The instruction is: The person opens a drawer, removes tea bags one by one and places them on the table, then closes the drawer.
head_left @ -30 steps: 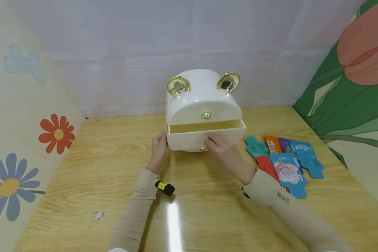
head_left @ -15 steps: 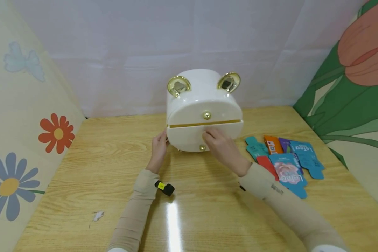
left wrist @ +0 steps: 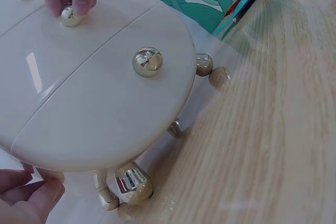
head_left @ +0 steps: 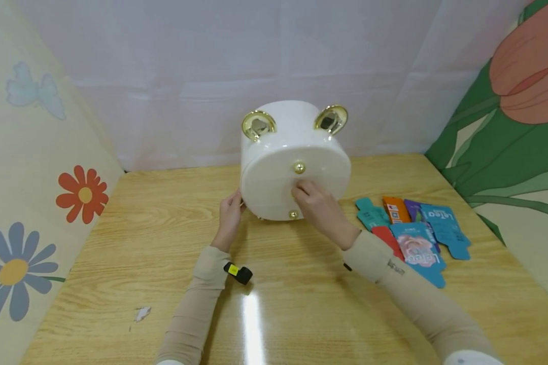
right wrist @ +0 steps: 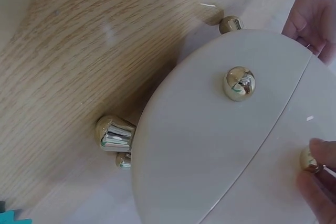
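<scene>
A white oval drawer box [head_left: 274,195] with gold ears and gold feet stands on the wooden table. My right hand [head_left: 317,210] pinches the middle drawer's gold knob [left wrist: 71,17] between thumb and fingers. Above that, the head view shows the upper knob [head_left: 299,167]; the lower knob [right wrist: 239,83] is lower on the front. All drawer fronts lie flush, with thin seams between them. Against the box's left side rests my left hand [head_left: 230,215], its fingers bent and the tips partly hidden by the edge; I cannot tell whether they grip it.
To the box's right lie flattened tea packets, including a blue one [head_left: 417,248], an orange one [head_left: 396,209], and a green one [head_left: 372,213]. A pale fabric backdrop [head_left: 210,101] hangs behind. Painted flower panels flank the table [head_left: 173,213].
The middle drawer was pulled out a second ago, then nearly in; now it sits flush. My right hand has moved forward with its knob. My left hand has stayed at the side.
</scene>
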Demonstrator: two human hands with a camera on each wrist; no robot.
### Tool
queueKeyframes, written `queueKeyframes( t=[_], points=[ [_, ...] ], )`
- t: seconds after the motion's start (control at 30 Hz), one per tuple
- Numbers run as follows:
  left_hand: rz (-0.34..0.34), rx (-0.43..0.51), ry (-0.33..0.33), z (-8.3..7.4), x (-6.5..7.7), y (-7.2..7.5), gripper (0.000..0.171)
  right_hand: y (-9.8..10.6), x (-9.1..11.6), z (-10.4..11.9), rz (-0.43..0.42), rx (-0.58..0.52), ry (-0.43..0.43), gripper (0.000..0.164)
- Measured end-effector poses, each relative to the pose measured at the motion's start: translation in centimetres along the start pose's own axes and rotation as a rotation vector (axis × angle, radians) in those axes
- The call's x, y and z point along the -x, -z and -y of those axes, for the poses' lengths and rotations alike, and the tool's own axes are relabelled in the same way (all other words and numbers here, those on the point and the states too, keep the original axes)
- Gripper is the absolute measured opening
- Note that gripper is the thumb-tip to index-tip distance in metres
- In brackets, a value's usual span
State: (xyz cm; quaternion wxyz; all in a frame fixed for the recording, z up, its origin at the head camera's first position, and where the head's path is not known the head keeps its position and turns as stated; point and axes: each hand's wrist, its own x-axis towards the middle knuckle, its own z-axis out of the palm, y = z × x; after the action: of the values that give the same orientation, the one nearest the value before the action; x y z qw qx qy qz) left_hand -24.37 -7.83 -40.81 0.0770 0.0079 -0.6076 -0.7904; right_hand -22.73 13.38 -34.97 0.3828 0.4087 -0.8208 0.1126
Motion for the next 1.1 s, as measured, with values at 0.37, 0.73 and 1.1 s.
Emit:
queueKeyframes(
  t=[0.37, 0.73, 1.1],
  points=[
    [-0.005, -0.008, 0.006, 0.0, 0.1, 0.0, 0.035, 0.1, 0.6, 0.0, -0.005, -0.013, -0.015, 0.022],
    [0.007, -0.025, 0.004, 0.1, -0.1, 0.2, 0.035, -0.5, 2.2, 1.0, 0.294, -0.009, -0.112, 0.019],
    [-0.015, -0.01, -0.005, 0.0, -0.1, 0.0, 0.034, -2.6, 1.8, 1.1, 0.471, 0.099, -0.036, 0.008]
  ],
)
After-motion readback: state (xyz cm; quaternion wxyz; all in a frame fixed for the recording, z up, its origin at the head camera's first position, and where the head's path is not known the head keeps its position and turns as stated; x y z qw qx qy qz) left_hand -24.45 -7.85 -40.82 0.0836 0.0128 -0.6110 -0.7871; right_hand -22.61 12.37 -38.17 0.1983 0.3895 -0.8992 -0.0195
